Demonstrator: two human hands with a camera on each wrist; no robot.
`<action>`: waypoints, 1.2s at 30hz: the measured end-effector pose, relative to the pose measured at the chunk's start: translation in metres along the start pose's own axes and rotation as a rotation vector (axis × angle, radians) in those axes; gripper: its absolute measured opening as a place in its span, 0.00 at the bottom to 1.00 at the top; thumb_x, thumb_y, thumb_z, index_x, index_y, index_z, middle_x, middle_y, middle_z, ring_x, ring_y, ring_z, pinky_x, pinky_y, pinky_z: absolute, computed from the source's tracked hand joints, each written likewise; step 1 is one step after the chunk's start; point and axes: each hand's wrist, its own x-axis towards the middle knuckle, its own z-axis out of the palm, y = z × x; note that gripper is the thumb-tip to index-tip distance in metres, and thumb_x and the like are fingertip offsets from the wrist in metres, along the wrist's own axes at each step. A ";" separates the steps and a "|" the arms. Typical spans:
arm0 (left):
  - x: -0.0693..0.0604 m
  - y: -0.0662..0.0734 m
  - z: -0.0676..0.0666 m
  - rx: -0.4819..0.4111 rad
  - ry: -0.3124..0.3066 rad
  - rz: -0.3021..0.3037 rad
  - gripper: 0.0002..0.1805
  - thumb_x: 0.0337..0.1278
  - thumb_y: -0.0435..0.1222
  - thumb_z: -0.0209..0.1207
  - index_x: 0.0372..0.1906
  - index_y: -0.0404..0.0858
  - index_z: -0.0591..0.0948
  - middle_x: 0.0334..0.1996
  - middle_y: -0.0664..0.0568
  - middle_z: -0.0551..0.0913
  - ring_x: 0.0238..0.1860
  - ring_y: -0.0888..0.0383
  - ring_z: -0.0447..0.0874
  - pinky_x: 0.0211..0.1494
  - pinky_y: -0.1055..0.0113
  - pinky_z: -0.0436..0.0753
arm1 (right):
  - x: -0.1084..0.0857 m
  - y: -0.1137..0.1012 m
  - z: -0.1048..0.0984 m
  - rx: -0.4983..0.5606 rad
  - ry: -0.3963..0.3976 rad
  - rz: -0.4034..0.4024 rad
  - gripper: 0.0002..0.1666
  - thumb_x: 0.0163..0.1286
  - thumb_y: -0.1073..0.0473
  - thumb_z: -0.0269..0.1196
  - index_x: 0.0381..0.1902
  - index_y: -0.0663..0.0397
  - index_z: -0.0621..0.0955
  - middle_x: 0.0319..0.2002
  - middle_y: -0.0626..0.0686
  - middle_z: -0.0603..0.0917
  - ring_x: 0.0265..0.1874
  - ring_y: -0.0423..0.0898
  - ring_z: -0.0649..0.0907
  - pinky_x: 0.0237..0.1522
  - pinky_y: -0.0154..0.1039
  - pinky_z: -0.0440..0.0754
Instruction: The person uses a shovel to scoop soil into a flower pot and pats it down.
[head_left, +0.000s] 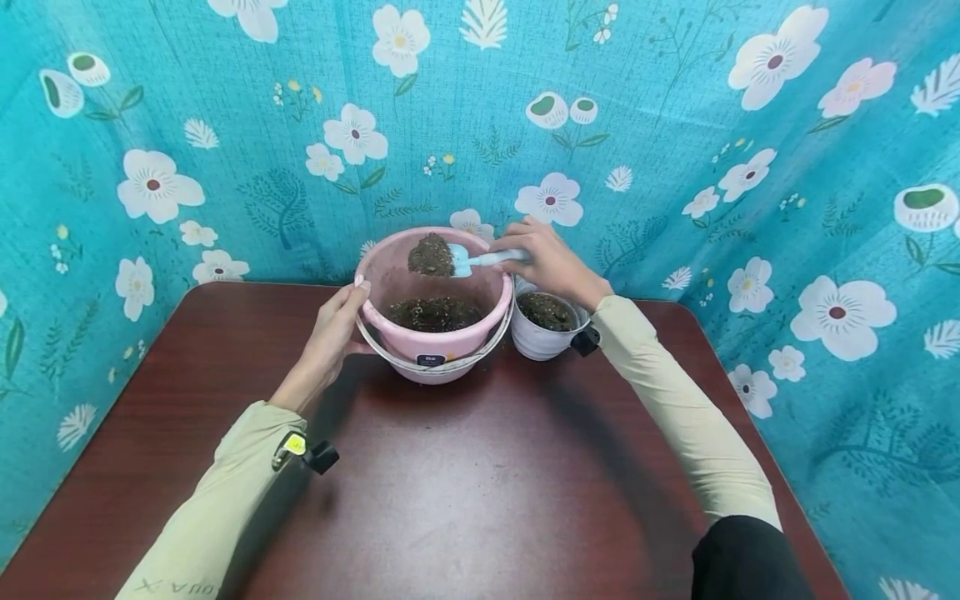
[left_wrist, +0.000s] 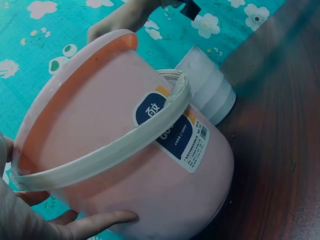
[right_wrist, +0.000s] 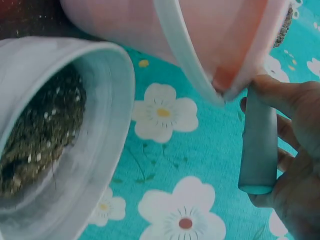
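A pink bucket (head_left: 420,343) with dark soil (head_left: 435,314) in its bottom stands near the table's back edge. My left hand (head_left: 330,329) holds its left side, thumb at the rim and fingers against the outer wall in the left wrist view. Over the bucket's opening is a light blue trowel (head_left: 459,260) heaped with a clump of soil (head_left: 431,255). My right hand (head_left: 547,258) grips the trowel's handle (right_wrist: 259,145) above the bucket's right rim. Just right of the bucket, below my right hand, sits a whitish pot (head_left: 542,343) holding soil (right_wrist: 45,135).
The bucket's white carrying handle (left_wrist: 120,155) hangs down across its front, partly over a dark blue label (left_wrist: 175,135). Both containers stand on a dark reddish-brown table (head_left: 465,483). A turquoise floral curtain (head_left: 450,108) hangs close behind them.
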 end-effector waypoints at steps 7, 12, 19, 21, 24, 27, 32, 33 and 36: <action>0.001 -0.001 0.000 -0.010 0.000 0.010 0.35 0.79 0.52 0.49 0.79 0.35 0.65 0.58 0.42 0.69 0.50 0.60 0.74 0.35 0.57 0.92 | -0.015 0.009 -0.015 -0.031 0.027 -0.011 0.14 0.68 0.61 0.73 0.50 0.59 0.89 0.44 0.56 0.87 0.41 0.53 0.78 0.42 0.47 0.72; 0.002 -0.001 0.001 -0.008 0.001 0.007 0.36 0.79 0.53 0.49 0.79 0.35 0.65 0.61 0.41 0.68 0.51 0.58 0.74 0.34 0.58 0.91 | -0.026 0.015 -0.024 -0.070 0.031 0.005 0.14 0.67 0.61 0.74 0.49 0.59 0.90 0.42 0.55 0.87 0.39 0.53 0.76 0.40 0.47 0.70; 0.002 -0.001 0.001 -0.008 0.006 0.005 0.36 0.78 0.53 0.49 0.79 0.35 0.65 0.63 0.40 0.67 0.54 0.57 0.73 0.33 0.58 0.91 | -0.043 0.020 -0.035 -0.073 0.014 0.077 0.15 0.68 0.61 0.74 0.51 0.55 0.89 0.47 0.55 0.88 0.43 0.53 0.75 0.40 0.46 0.63; 0.002 -0.002 0.001 -0.002 0.010 0.005 0.36 0.78 0.53 0.49 0.78 0.35 0.65 0.58 0.42 0.68 0.51 0.58 0.73 0.33 0.59 0.91 | -0.048 0.022 -0.038 -0.071 0.014 0.098 0.16 0.68 0.61 0.74 0.52 0.55 0.89 0.48 0.56 0.88 0.44 0.53 0.76 0.41 0.47 0.63; 0.001 -0.003 0.001 0.002 0.007 0.010 0.35 0.79 0.53 0.49 0.78 0.34 0.65 0.55 0.43 0.69 0.50 0.59 0.74 0.32 0.60 0.90 | -0.057 0.028 -0.044 -0.068 0.008 0.145 0.16 0.68 0.61 0.73 0.53 0.55 0.89 0.49 0.56 0.88 0.45 0.53 0.75 0.41 0.47 0.62; 0.002 -0.004 0.001 0.000 0.004 0.014 0.34 0.79 0.52 0.48 0.77 0.35 0.66 0.56 0.42 0.69 0.51 0.57 0.74 0.32 0.62 0.90 | -0.068 0.035 -0.053 -0.059 0.000 0.197 0.15 0.70 0.62 0.72 0.53 0.58 0.89 0.47 0.58 0.87 0.44 0.53 0.73 0.42 0.48 0.63; 0.003 -0.004 0.002 -0.009 -0.004 0.018 0.35 0.79 0.53 0.49 0.78 0.36 0.66 0.61 0.39 0.68 0.58 0.52 0.72 0.34 0.58 0.91 | -0.089 0.047 -0.071 -0.045 -0.003 0.278 0.13 0.70 0.65 0.71 0.51 0.62 0.89 0.45 0.61 0.86 0.44 0.56 0.74 0.46 0.53 0.68; 0.003 -0.003 0.002 -0.011 -0.006 0.019 0.35 0.79 0.52 0.49 0.78 0.36 0.65 0.63 0.38 0.67 0.60 0.51 0.71 0.34 0.57 0.91 | -0.093 0.049 -0.074 -0.049 -0.006 0.289 0.13 0.70 0.65 0.71 0.51 0.63 0.89 0.45 0.62 0.86 0.45 0.57 0.74 0.46 0.54 0.68; 0.002 -0.002 0.001 -0.019 -0.004 0.019 0.35 0.79 0.52 0.48 0.79 0.35 0.65 0.68 0.37 0.66 0.64 0.47 0.69 0.35 0.55 0.91 | -0.103 0.054 -0.079 -0.080 -0.007 0.322 0.13 0.70 0.63 0.72 0.51 0.63 0.89 0.47 0.63 0.86 0.46 0.58 0.74 0.44 0.54 0.66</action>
